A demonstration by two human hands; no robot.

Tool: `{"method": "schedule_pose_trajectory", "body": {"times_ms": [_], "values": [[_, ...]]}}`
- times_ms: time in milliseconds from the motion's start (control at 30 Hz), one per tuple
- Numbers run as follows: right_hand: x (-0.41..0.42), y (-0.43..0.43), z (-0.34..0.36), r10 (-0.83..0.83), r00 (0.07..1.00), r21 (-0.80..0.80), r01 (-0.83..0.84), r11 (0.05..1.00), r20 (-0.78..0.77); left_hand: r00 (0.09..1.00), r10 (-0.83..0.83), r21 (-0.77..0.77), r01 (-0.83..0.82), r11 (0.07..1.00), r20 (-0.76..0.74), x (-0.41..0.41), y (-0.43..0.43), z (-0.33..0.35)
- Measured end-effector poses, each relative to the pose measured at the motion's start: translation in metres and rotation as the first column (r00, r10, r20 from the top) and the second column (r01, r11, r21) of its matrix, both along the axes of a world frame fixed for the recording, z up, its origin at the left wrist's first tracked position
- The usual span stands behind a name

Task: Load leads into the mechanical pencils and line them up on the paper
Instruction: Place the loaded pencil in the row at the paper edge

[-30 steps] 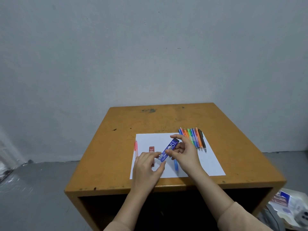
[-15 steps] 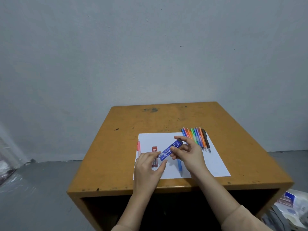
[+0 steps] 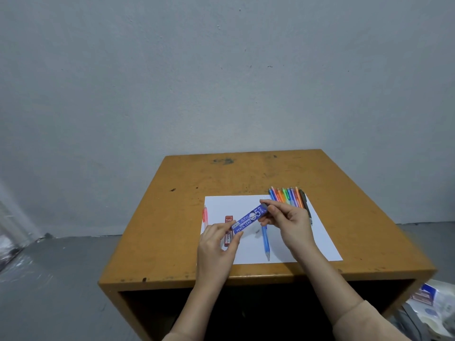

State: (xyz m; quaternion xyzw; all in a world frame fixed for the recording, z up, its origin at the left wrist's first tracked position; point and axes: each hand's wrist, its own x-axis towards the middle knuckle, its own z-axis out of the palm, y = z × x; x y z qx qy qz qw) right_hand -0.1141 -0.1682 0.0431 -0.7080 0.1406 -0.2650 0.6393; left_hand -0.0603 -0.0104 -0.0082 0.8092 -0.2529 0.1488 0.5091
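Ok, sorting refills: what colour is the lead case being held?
Long flat lead case: blue, white lettering; head view.

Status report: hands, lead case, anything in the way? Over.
Left hand and right hand both pinch the blue lead case, held above the paper. Blue pencil lies loose below it. No obstruction seen.

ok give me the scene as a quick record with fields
left hand: pinches near end of blue lead case
right hand: grips its far end
red lead case: on paper, partly behind left hand
blue pencil: alone on paper, mid-sheet
pink pencil: paper's left edge
pencil row: paper's far right corner
table: wooden, under paper
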Motion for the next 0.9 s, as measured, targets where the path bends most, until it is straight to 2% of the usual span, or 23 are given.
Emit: {"method": "schedule_pose_trajectory", "body": {"times_ms": [100,400,533,700,900], "values": [[0.001,0.003,-0.003,-0.063,0.998,-0.032,0.064,0.997,0.028,1.0,-0.013,0.016,0.014,1.0,-0.023,0.0,0.0,0.0],[-0.003,0.006,-0.009,0.02,0.996,-0.163,-0.005,0.987,0.089,0.999,-0.001,-0.002,0.001,1.0,-0.036,0.0,0.0,0.003],[0.001,0.007,-0.014,-0.071,0.991,-0.235,0.095,0.967,0.109,1.0,-0.011,0.011,0.011,1.0,-0.027,-0.001,-0.001,0.002],[0.008,0.013,-0.017,-0.148,0.965,-0.335,0.216,0.917,0.215,0.998,-0.01,0.04,0.012,0.999,-0.058,-0.002,-0.001,0.004],[0.019,0.012,-0.017,-0.167,0.95,-0.363,0.259,0.895,0.265,0.996,-0.014,0.046,0.018,0.999,-0.084,-0.003,-0.001,0.005]]}}
